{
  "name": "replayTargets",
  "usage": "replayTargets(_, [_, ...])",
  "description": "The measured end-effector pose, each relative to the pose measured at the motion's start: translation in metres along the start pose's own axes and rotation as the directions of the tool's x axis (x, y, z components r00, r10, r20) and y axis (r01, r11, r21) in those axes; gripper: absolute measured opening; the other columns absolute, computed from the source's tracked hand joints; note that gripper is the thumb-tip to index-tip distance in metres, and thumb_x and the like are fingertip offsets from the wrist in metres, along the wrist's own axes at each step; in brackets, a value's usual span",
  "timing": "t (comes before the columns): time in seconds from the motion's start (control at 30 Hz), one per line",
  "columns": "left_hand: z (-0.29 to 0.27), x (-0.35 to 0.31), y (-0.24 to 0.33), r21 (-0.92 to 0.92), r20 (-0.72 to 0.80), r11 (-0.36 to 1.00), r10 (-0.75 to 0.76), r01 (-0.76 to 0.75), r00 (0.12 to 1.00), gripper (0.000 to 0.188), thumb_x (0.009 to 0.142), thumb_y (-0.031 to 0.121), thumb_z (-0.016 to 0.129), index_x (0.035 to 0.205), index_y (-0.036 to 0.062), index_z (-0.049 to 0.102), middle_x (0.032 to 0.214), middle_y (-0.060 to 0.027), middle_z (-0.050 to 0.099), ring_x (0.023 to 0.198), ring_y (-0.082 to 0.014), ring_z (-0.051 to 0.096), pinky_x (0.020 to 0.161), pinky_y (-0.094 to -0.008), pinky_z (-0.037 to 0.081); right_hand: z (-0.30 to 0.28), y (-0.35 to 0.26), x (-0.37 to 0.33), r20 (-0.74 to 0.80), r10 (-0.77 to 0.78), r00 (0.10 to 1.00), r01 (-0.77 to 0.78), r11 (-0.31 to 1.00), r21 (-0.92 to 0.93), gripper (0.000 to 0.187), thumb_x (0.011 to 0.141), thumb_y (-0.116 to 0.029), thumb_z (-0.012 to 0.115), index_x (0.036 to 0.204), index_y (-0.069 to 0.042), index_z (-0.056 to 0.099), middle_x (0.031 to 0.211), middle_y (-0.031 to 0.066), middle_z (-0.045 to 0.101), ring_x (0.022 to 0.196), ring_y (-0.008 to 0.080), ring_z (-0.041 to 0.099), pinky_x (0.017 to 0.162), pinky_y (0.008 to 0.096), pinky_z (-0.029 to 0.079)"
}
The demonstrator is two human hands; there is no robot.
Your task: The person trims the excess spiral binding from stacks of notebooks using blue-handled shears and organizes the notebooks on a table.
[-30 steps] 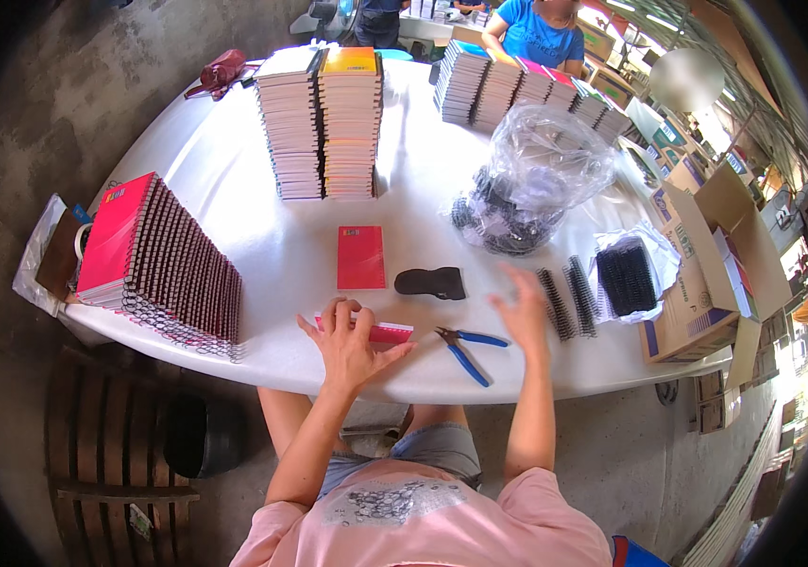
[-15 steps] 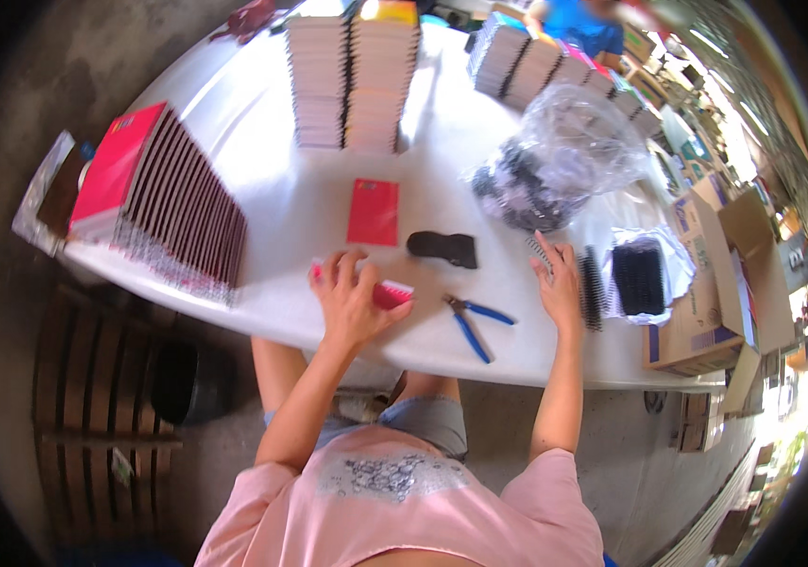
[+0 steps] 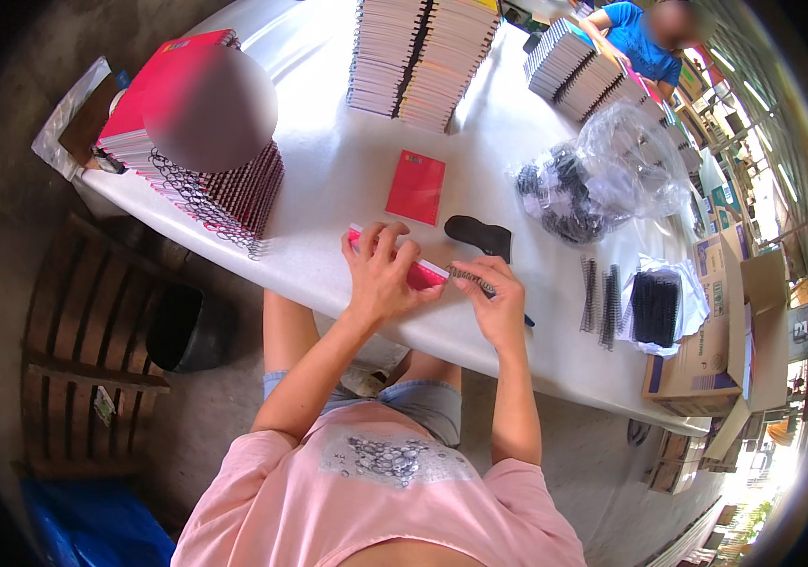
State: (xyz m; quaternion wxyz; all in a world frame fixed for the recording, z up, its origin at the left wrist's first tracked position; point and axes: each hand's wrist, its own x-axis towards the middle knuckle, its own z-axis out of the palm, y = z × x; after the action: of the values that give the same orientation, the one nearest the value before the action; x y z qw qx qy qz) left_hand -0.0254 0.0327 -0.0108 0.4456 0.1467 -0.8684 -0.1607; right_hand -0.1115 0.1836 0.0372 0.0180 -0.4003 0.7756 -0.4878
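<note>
Left hand: the left hand (image 3: 380, 274) lies spread, palm down, pressing on a red notebook (image 3: 420, 274) at the near edge of the table.
Right hand: the right hand (image 3: 498, 304) is closed in a pinch on a black wire spiral (image 3: 469, 277), held at the notebook's right end.
Notebook: flat on the table under the left hand, its right end touching the spiral between the two hands.
Table: a long white table (image 3: 328, 189) runs away from the hands; its edge curves in the lens.
Beyond the hands: a second red notebook (image 3: 416, 186) lies flat just past the left hand, with a black oval thing (image 3: 479, 236) beside it, just past the right hand.
Left of the hands: a leaning stack of bound red notebooks (image 3: 224, 180), spirals outward.
Right of the hands: loose black spirals (image 3: 600, 295) and a clear bag of spirals (image 3: 602, 184); farther right, an open cardboard box (image 3: 715, 350).
Far end: tall piles of unbound pages (image 3: 418, 57), and a person in a blue shirt (image 3: 645, 47).
Room: concrete floor (image 3: 224, 397), a wooden pallet (image 3: 73, 369) to the lower left.
</note>
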Motion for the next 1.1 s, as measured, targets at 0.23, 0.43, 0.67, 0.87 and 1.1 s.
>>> replayTargets(0.23, [-0.002, 0.002, -0.001, 0.0, 0.03, 1.0, -0.014, 0.014, 0.999, 0.046, 0.051, 0.042, 0.077, 0.076, 0.0134, 0.051, 0.097, -0.0038, 0.05, 0.104, -0.0287, 0.043, 0.079, -0.0511, 0.03, -0.008, 0.009, 0.0, 0.367, 0.268, 0.891, -0.364, 0.904, 0.224, 0.021, 0.081, -0.01, 0.066, 0.101, -0.005, 0.067, 0.088, 0.0085, 0.059, 0.075, 0.0144, 0.056, 0.065, 0.0261, 0.046])
replayTargets(0.43, [-0.006, 0.0, -0.011, 0.032, 0.072, 0.999, 0.025, -0.027, 0.997, 0.056, 0.055, 0.061, 0.071, 0.08, 0.0141, 0.052, 0.092, -0.0036, 0.05, 0.103, -0.0281, 0.045, 0.08, -0.051, 0.03, 0.0, -0.019, 0.006, 0.192, 0.194, 0.962, -0.216, 0.971, 0.103, 0.023, 0.088, -0.017, 0.06, 0.107, -0.004, 0.063, 0.081, 0.0082, 0.06, 0.067, 0.0138, 0.056, 0.062, 0.0258, 0.046])
replayTargets(0.67, [-0.011, 0.003, -0.016, -0.024, 0.152, 0.999, 0.031, -0.027, 0.988, 0.054, 0.061, 0.061, 0.067, 0.083, 0.0143, 0.054, 0.094, -0.0035, 0.05, 0.105, -0.0265, 0.045, 0.083, -0.0536, 0.032, -0.015, 0.014, 0.021, 0.581, 0.172, 0.796, -0.23, 0.973, 0.027, 0.044, 0.087, -0.02, 0.06, 0.128, -0.008, 0.048, 0.112, 0.0148, 0.055, 0.088, 0.0206, 0.06, 0.074, 0.0298, 0.048])
replayTargets(0.87, [-0.022, 0.005, -0.017, -0.146, 0.175, 0.989, 0.042, -0.016, 0.984, 0.055, 0.061, 0.062, 0.068, 0.082, 0.0126, 0.053, 0.11, -0.0068, 0.049, 0.111, -0.0278, 0.043, 0.085, -0.0526, 0.033, -0.02, 0.063, 0.049, 0.3, 0.048, 0.953, 0.136, 0.815, -0.563, 0.046, 0.081, -0.01, 0.057, 0.127, -0.009, 0.049, 0.123, 0.0155, 0.051, 0.116, 0.0321, 0.045, 0.098, 0.0376, 0.036])
replayTargets(1.1, [-0.025, 0.005, -0.021, -0.169, 0.193, 0.985, 0.048, -0.015, 0.98, 0.056, 0.067, 0.063, 0.065, 0.082, 0.0104, 0.053, 0.116, -0.0098, 0.048, 0.114, -0.031, 0.04, 0.092, -0.054, 0.029, 0.002, 0.035, 0.032, 0.281, 0.048, 0.959, -0.192, 0.836, 0.513, 0.025, 0.074, 0.007, 0.051, 0.097, 0.008, 0.061, 0.096, 0.0193, 0.064, 0.085, 0.0239, 0.064, 0.076, 0.0345, 0.054])
